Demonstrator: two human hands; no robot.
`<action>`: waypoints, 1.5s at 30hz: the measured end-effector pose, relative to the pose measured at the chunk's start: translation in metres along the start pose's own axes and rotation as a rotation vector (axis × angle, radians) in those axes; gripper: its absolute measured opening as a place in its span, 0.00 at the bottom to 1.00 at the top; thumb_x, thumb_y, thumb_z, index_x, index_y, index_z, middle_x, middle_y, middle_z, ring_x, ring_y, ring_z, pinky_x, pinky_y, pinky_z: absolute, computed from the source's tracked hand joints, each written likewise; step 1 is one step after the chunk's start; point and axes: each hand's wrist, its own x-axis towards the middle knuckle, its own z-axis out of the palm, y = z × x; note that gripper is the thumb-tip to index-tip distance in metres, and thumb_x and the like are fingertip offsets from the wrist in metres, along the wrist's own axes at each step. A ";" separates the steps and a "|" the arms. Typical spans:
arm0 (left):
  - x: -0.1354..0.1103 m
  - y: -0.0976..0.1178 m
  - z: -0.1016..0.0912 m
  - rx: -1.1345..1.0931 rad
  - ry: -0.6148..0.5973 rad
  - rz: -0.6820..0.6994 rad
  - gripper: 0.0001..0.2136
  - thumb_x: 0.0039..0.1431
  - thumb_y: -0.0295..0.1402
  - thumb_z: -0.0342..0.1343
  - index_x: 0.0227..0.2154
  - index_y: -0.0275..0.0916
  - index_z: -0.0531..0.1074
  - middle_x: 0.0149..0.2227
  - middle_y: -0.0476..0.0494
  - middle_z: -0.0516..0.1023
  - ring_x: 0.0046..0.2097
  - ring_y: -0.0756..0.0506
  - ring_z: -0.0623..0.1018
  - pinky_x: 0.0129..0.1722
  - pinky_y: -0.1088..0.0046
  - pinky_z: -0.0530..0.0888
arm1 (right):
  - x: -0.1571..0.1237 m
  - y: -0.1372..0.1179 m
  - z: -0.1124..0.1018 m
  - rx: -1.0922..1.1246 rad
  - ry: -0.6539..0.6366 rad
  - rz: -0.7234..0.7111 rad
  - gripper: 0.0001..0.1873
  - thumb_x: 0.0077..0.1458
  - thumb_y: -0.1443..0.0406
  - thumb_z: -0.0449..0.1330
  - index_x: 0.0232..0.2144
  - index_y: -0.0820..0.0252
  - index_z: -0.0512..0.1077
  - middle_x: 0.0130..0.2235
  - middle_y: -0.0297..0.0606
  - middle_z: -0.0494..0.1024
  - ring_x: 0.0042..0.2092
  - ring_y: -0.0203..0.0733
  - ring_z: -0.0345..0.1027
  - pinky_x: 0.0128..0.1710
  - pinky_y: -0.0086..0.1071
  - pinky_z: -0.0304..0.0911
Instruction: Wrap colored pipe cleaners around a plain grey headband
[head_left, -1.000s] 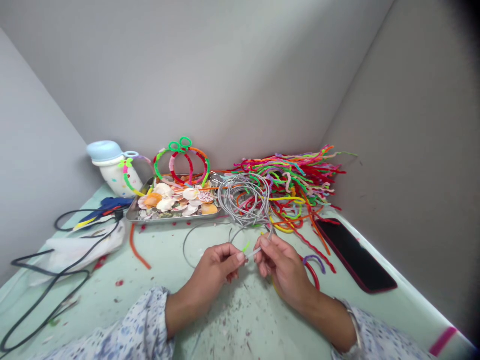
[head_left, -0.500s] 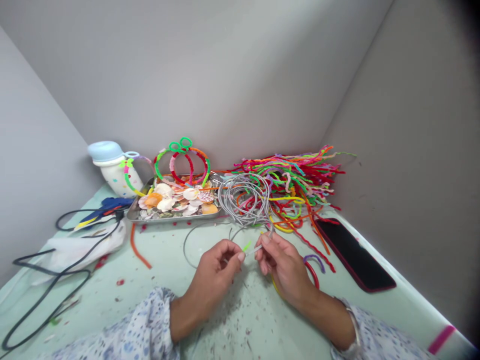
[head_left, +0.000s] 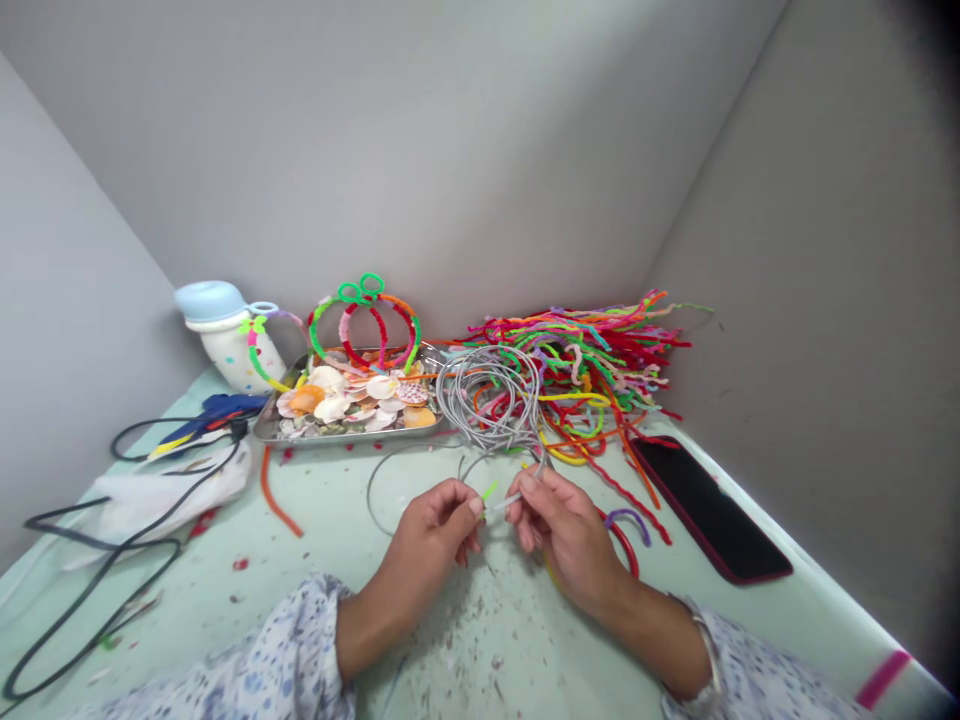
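Thin grey wire (head_left: pixel 504 503) spans the small gap between my two hands above the table. My left hand (head_left: pixel 424 545) is closed in a thumb-and-finger pinch on one end of it. A bright green bit (head_left: pixel 490 491) shows just beyond those fingertips; I cannot tell whether it touches them. My right hand (head_left: pixel 574 540) pinches the same wire a little further along, with the other fingers curled under. Behind the hands lies a loose coil of grey wire (head_left: pixel 529 420), and a strand from it runs down to the right fingers.
A metal tray (head_left: pixel 349 438) of seashells holds ring-shaped pipe-cleaner pieces (head_left: pixel 417 330). At the back right is a heap of coloured pipe cleaners (head_left: pixel 600 340). A phone (head_left: pixel 712 510) lies at the right edge. On the left are a bottle (head_left: pixel 236 355), a black cable (head_left: pixel 97 545) and blue-handled pliers (head_left: pixel 214 412).
My left hand has shifted slightly left, and its thumb has moved up a little. The wire between the hands shows a bit more. My right hand is almost still.
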 end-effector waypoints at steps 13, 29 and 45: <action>-0.014 0.003 -0.001 0.589 0.176 0.645 0.05 0.60 0.24 0.52 0.34 0.39 0.69 0.36 0.44 0.70 0.40 0.45 0.71 0.41 0.70 0.69 | 0.001 -0.001 0.001 0.053 0.053 -0.010 0.15 0.57 0.55 0.62 0.27 0.60 0.71 0.23 0.31 0.75 0.19 0.28 0.61 0.19 0.23 0.54; -0.009 -0.003 -0.004 0.644 0.200 0.683 0.05 0.60 0.26 0.57 0.37 0.39 0.75 0.35 0.44 0.75 0.38 0.47 0.76 0.38 0.73 0.72 | 0.000 -0.001 -0.001 0.079 0.042 -0.006 0.15 0.57 0.55 0.62 0.27 0.60 0.71 0.24 0.31 0.75 0.19 0.28 0.62 0.19 0.23 0.54; -0.006 -0.004 -0.005 0.619 0.206 0.681 0.05 0.59 0.25 0.58 0.37 0.38 0.77 0.36 0.43 0.77 0.38 0.47 0.77 0.39 0.74 0.73 | 0.000 -0.002 0.000 0.112 0.034 -0.006 0.15 0.57 0.55 0.63 0.27 0.61 0.72 0.24 0.31 0.76 0.18 0.26 0.62 0.18 0.20 0.53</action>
